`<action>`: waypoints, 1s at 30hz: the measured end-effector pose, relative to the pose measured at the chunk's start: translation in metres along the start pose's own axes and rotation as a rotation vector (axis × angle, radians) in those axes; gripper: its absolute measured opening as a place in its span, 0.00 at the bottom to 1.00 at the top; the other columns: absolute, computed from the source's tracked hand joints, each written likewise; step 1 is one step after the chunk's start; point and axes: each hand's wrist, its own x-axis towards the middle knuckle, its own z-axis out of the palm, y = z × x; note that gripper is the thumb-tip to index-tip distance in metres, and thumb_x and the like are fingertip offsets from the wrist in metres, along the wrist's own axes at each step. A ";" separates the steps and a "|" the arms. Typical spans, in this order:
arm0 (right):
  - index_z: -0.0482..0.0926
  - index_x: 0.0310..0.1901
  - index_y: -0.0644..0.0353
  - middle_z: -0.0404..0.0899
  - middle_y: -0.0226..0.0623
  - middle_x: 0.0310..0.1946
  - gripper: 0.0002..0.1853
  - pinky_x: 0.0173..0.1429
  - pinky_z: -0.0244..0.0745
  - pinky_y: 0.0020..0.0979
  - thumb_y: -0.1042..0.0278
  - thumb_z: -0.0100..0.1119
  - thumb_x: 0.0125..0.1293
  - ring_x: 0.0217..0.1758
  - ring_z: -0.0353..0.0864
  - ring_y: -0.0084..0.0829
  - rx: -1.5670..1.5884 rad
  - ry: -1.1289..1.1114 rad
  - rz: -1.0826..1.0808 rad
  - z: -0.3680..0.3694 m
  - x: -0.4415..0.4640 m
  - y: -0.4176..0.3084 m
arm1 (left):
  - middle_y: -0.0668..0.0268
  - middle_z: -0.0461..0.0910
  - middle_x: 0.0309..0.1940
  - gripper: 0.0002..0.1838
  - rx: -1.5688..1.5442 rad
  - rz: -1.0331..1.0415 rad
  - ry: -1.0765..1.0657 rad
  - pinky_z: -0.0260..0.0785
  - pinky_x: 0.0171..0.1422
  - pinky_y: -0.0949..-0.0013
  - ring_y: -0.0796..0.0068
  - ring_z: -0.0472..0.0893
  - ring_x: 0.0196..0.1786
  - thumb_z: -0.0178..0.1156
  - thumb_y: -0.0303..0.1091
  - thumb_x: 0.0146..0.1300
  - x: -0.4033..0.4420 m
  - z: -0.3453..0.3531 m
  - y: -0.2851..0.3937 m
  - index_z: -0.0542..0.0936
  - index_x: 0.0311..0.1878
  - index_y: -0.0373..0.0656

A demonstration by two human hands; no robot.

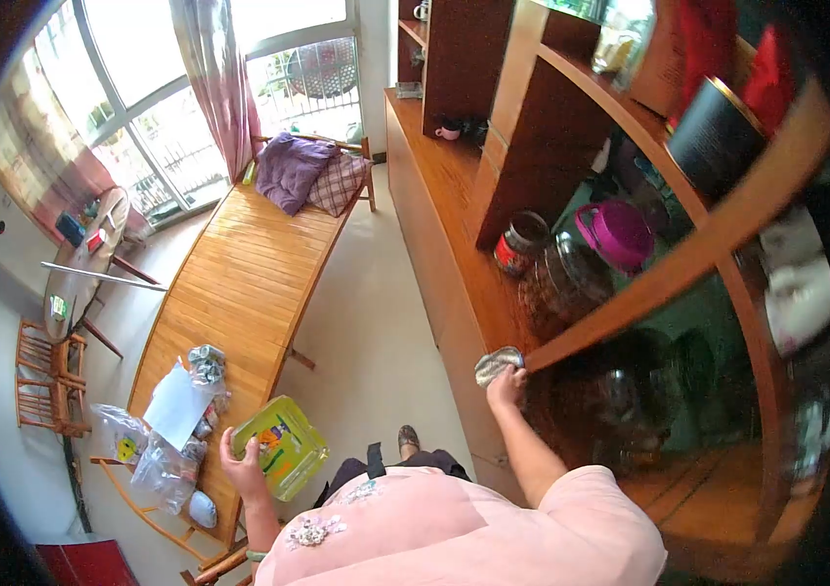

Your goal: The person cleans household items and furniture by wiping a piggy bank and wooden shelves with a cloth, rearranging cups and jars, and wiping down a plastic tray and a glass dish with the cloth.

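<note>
My left hand (pixel 246 463) grips one side of a see-through yellow-green plastic box (pixel 302 457) with a colourful label. The box is held in front of my body, beside the edge of the wooden bed-like bench. My right hand (pixel 506 387) reaches out to the cabinet, its fingers closed on a small crumpled grey-and-white cloth (pixel 499 365). That cloth is at the front edge of the wooden cabinet top (pixel 468 293), near the lower end of a slanting wooden door frame (pixel 669 273). Whether the cloth touches the wood, I cannot tell.
On the cabinet stand a dark jar with a red label (pixel 520 244), a large glass jar (pixel 563 278) and a magenta lidded thing (pixel 617 234). The slatted bench (pixel 239 264) carries plastic bags (pixel 166 471), a white sheet (pixel 177 405) and a purple quilt (pixel 288 171). Pale floor (pixel 376 322) lies between.
</note>
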 end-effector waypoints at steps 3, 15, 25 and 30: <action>0.65 0.45 0.65 0.58 0.53 0.51 0.17 0.56 0.59 0.44 0.76 0.49 0.50 0.52 0.60 0.55 0.350 0.092 0.018 0.010 0.016 -0.026 | 0.61 0.70 0.45 0.22 -0.032 -0.035 0.050 0.63 0.51 0.73 0.74 0.71 0.46 0.57 0.21 0.49 0.030 0.030 0.006 0.67 0.51 0.32; 0.63 0.52 0.61 0.59 0.52 0.55 0.20 0.57 0.57 0.43 0.59 0.33 0.63 0.56 0.60 0.50 0.141 -0.005 0.125 0.038 0.125 -0.155 | 0.61 0.72 0.43 0.23 0.065 0.081 -0.174 0.63 0.52 0.71 0.73 0.72 0.45 0.58 0.23 0.49 0.253 0.184 0.007 0.68 0.51 0.32; 0.62 0.50 0.63 0.62 0.56 0.50 0.23 0.55 0.56 0.47 0.53 0.31 0.63 0.52 0.62 0.53 0.185 0.130 0.179 0.093 0.237 -0.267 | 0.64 0.71 0.41 0.23 -0.102 0.083 -0.513 0.66 0.46 0.76 0.78 0.72 0.42 0.57 0.21 0.52 0.408 0.334 0.084 0.66 0.53 0.34; 0.62 0.52 0.63 0.61 0.49 0.53 0.19 0.56 0.61 0.42 0.66 0.42 0.59 0.54 0.62 0.50 -0.071 0.030 0.140 0.076 0.314 -0.338 | 0.62 0.71 0.43 0.23 -0.117 0.008 -0.508 0.65 0.48 0.75 0.76 0.72 0.43 0.56 0.21 0.52 0.448 0.396 0.087 0.66 0.53 0.34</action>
